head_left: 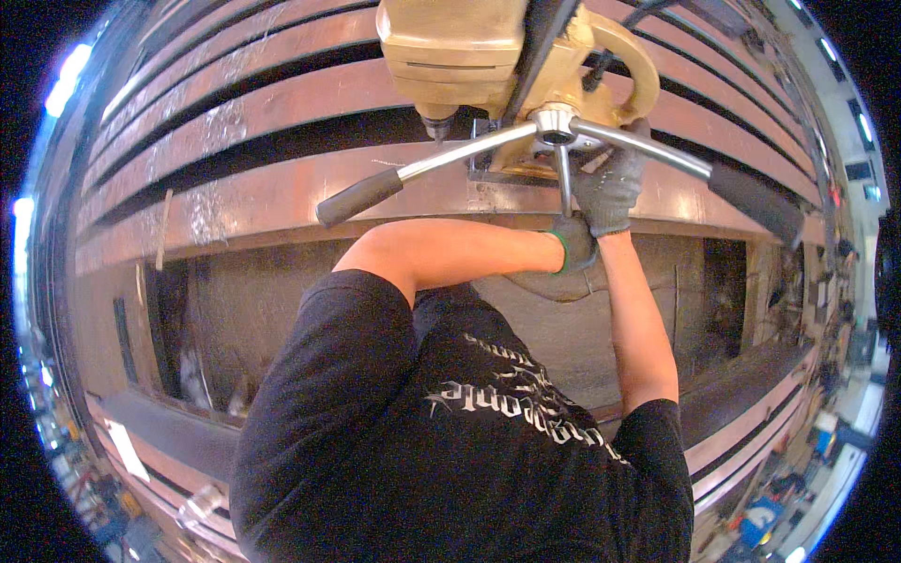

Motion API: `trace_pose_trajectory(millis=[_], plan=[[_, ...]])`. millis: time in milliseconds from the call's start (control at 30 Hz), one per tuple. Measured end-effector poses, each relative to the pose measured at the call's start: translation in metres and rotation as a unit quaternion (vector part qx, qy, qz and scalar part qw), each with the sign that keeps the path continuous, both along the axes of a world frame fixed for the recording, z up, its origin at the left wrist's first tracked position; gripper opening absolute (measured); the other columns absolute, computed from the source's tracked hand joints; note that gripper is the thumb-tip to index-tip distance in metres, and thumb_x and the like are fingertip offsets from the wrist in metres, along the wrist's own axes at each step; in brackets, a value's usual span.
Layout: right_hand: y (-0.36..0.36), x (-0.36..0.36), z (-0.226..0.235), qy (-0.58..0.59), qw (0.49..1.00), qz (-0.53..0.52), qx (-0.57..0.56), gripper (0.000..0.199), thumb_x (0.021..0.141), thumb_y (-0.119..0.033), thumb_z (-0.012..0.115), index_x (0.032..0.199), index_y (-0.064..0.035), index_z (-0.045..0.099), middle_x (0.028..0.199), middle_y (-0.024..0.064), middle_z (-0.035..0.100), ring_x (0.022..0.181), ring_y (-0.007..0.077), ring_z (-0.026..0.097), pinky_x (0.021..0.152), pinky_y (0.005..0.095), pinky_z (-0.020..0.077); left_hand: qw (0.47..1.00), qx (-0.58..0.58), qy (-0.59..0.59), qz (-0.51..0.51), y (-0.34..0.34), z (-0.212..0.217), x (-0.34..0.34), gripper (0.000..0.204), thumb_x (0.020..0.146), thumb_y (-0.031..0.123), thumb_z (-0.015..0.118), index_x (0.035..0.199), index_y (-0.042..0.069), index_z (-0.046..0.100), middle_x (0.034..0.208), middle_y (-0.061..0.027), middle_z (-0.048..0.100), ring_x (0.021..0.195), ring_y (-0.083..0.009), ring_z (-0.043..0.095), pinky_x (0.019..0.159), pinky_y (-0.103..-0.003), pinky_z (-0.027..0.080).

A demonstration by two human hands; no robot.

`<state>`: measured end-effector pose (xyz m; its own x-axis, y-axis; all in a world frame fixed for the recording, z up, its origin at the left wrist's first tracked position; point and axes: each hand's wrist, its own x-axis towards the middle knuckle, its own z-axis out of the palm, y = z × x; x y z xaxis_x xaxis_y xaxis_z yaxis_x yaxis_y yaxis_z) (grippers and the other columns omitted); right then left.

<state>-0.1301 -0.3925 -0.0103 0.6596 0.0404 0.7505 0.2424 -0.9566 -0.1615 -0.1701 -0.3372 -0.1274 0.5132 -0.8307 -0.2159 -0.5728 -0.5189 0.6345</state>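
Observation:
A tan magnetic drill stands on a pinkish-brown steel beam, its chuck pointing down. The feed handle spreads three silver spokes; two show black grips. My right hand, in a grey work glove, is bent closed against the right side of the drill's base, behind the spokes. My left forearm crosses to the right. Its gloved hand, with a green cuff, is curled just below the right hand, by the lower end of the short middle spoke. What either hand holds is hidden.
Slatted steel beams with dark gaps run across behind the drill. More beams lie at my lower right. A thin cable loops below my left hand. Blue-coloured items stand at the far lower right.

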Motion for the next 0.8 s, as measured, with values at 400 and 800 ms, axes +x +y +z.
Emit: trace_pose_trajectory(millis=[400, 800], plan=[[0.0, 0.01, 0.007, -0.007, 0.995, 0.099, -0.009, 0.094, 0.069, -0.037, 0.094, 0.14, -0.001, 0.044, 0.127, 0.0229, 0.053, 0.125, 0.0453, 0.049, 0.106, 0.0558, 0.0427, 0.979, -0.019, -0.197, 0.04, -0.019, -0.042, -0.001, 0.035, 0.097, 0.023, 0.055, 0.125, 0.014, 0.073, 0.13, -0.0137, 0.07, 0.121, -0.0348, 0.064, 0.102, -0.05, 0.048], [-0.05, -0.033, 0.0, 0.097, 0.904, 0.164, 0.382, 0.028, 0.1, -0.025, 0.068, 0.107, 0.001, 0.074, 0.098, 0.0124, 0.076, 0.083, 0.0237, 0.07, 0.079, 0.0414, 0.0551, 0.977, 0.161, -0.132, 0.047, -0.007, 0.075, -0.003, 0.043, 0.095, 0.032, 0.057, 0.133, 0.016, 0.067, 0.145, -0.0128, 0.062, 0.137, -0.0315, 0.053, 0.121, -0.046, 0.035]])
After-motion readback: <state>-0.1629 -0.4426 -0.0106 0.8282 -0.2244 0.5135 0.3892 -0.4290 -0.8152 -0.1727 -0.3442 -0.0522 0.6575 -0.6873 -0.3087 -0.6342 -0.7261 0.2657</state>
